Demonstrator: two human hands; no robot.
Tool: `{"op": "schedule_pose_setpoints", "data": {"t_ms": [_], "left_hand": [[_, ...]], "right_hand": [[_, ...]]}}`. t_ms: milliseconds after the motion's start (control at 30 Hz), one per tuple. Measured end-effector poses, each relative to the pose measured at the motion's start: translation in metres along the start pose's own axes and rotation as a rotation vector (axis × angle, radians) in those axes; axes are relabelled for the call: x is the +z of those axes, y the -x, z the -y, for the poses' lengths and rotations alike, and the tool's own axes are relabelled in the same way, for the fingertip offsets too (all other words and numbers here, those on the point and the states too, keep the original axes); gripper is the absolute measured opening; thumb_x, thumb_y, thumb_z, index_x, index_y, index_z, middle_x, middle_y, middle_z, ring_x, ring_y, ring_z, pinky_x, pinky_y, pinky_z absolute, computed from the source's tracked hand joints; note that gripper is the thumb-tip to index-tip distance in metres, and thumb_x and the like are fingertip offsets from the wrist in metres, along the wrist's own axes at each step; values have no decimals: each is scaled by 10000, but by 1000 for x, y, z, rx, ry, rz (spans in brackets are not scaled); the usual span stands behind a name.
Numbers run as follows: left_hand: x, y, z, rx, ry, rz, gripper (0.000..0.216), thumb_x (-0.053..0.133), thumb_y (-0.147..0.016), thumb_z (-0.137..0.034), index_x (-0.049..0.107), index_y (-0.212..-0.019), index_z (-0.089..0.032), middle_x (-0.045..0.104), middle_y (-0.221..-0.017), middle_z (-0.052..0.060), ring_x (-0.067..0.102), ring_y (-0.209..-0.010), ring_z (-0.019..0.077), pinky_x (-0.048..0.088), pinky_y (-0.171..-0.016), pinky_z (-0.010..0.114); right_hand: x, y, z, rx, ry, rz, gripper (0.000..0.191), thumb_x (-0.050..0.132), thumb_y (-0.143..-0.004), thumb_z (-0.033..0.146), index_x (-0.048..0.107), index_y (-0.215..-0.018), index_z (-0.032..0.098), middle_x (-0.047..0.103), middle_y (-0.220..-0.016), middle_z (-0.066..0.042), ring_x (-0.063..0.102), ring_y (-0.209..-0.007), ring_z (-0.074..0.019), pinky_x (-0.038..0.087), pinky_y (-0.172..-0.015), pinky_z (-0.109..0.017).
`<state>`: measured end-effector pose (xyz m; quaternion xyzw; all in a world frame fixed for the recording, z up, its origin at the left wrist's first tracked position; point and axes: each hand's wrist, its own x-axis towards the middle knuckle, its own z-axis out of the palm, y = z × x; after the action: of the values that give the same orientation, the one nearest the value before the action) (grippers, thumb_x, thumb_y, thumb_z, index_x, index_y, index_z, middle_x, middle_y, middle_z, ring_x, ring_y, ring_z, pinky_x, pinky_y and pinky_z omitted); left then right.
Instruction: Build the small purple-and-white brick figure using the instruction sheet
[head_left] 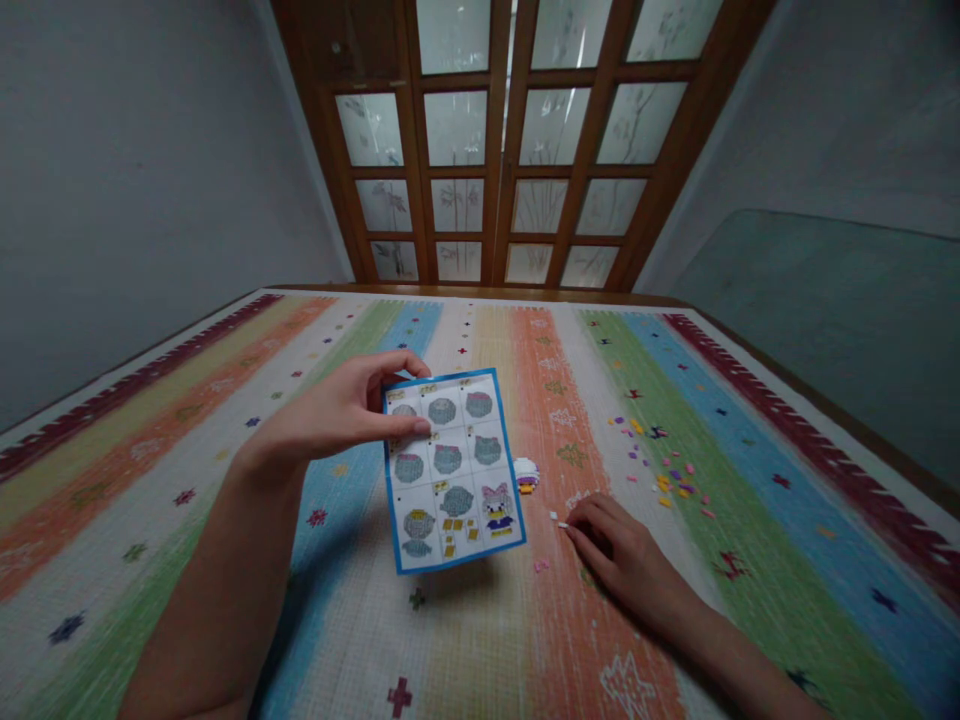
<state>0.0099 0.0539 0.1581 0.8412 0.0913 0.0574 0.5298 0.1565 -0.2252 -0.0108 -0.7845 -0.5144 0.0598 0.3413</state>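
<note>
My left hand (341, 410) pinches the upper left edge of a blue-bordered instruction sheet (454, 470) and holds it lifted above the table, its grid of building steps facing me. My right hand (619, 550) rests on the striped tablecloth (225, 400) to the right of the sheet, fingers curled, fingertips at a tiny white brick (557, 520). A small, partly built white figure (526, 473) stands just right of the sheet. Whether the right fingers grip anything is unclear.
Several tiny loose bricks (667, 470), pink, yellow and purple, lie scattered on the cloth to the right. A wooden-framed glass door (517, 140) stands beyond the table's far edge. A sheet of glass (825, 310) leans at the right wall.
</note>
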Motion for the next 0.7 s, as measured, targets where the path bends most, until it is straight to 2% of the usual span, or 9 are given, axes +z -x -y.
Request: {"op": "schedule_pose_setpoints", "data": {"t_ms": [200,433,700], "left_hand": [[-2,3,-2,-10,5,-1,328,750,-630,-222,507,-844,-166,629,-703,-27,604,-572,106,502,-453,160],[-3,4,-1,2,6,-4,337,757,-628,-221,508,-849,-168,625,-716,-25,600,-578,104,512,-467,165],[8,-2,1,54,-30,44,307,723,-664,-279,517,-862,-167,599,-738,-14,577,-623,106,478,-491,165]], "right_hand": [[0,1,0,5,5,10,119,457,-890,203,549,-813,198,585,-825,-54,569,-773,-176,482,-696,-318],[0,0,0,-18,8,-12,120,460,-884,202,548,-803,198,590,-805,-55,572,-750,-177,487,-677,-321],[1,-2,0,-15,7,-12,117,462,-884,207,554,-812,198,587,-807,-52,571,-751,-175,488,-679,-321]]}}
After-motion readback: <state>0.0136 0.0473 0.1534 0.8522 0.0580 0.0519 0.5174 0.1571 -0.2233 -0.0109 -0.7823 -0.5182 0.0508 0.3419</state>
